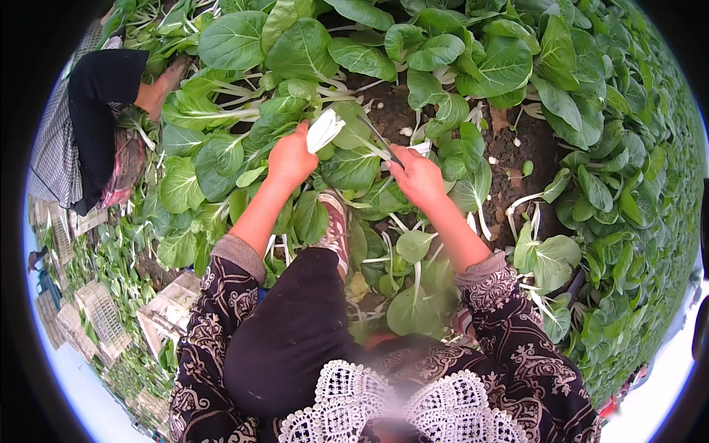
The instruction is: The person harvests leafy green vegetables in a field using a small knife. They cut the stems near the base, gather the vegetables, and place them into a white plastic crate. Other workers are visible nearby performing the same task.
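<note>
My left hand [292,156] is closed around a head of leafy greens, probably bok choy [325,130], with its white stalk base pointing right and its leaves to the left. In my right hand [416,173] is a knife [375,132], its dark blade slanting up and left towards a leaf beside the held head. A pale stalk shows by the right fingers; whether they grip it too I cannot tell. Cut leaves and heads lie below and between both hands.
Uncut plants [498,61] grow ahead and densely at the right, beside dark soil [501,160] with scraps. My shoe [334,227] stands among leaves. At the left another person's bent leg [102,111] is close by, with plastic crates [171,307] behind.
</note>
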{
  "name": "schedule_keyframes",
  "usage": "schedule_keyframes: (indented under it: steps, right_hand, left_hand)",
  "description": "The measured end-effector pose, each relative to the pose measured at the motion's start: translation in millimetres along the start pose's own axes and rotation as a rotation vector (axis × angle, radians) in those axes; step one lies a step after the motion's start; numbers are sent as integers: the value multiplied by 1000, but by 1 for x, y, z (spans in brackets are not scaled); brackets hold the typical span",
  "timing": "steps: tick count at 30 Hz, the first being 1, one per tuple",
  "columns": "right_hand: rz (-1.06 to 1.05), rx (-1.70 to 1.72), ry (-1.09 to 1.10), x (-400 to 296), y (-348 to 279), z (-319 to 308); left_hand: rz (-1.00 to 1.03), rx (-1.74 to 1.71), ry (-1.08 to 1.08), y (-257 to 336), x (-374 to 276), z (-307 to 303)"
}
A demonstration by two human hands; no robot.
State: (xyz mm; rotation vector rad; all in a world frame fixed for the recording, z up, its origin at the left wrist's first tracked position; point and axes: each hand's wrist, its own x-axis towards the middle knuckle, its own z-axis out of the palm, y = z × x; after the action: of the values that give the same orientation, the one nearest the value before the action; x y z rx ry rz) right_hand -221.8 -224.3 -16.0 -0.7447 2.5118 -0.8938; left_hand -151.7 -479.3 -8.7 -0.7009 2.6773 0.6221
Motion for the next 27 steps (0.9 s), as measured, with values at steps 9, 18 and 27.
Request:
schedule_keyframes:
  steps: [9, 18, 27]
  right_hand:
    - [85, -251, -113, 64, 18, 11]
    - [88, -269, -225, 94, 24, 25]
    - [205, -30, -242, 40, 26, 1]
  left_hand:
    - [-11, -30, -63, -1, 8, 0]
    - [64, 32, 77, -7, 8, 17]
    - [70, 138, 98, -11, -24, 11]
